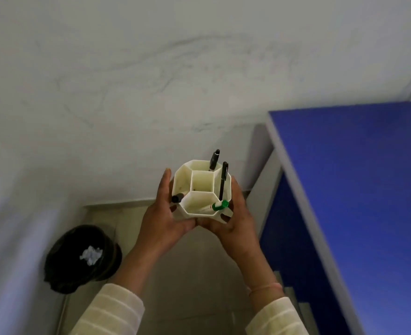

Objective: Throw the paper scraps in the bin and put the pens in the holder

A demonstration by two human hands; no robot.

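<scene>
Both my hands hold a cream pen holder (201, 183) with several honeycomb compartments up in the air, in front of a white wall. My left hand (162, 217) cups its left side and my right hand (233, 220) its right side. Two black pens (214, 159) (223, 181) stand in the far and right compartments. A black marker (177, 198) leans out at the left. A green-capped marker (220, 205) lies in the near compartment. Down on the floor at the left stands a black bin (83, 258) with crumpled white paper scraps (91, 255) inside.
A blue table top (359, 180) with a pale edge runs along the right, its blue side panel below. Beige floor tiles (199, 286) lie between bin and table. The white wall fills the upper view.
</scene>
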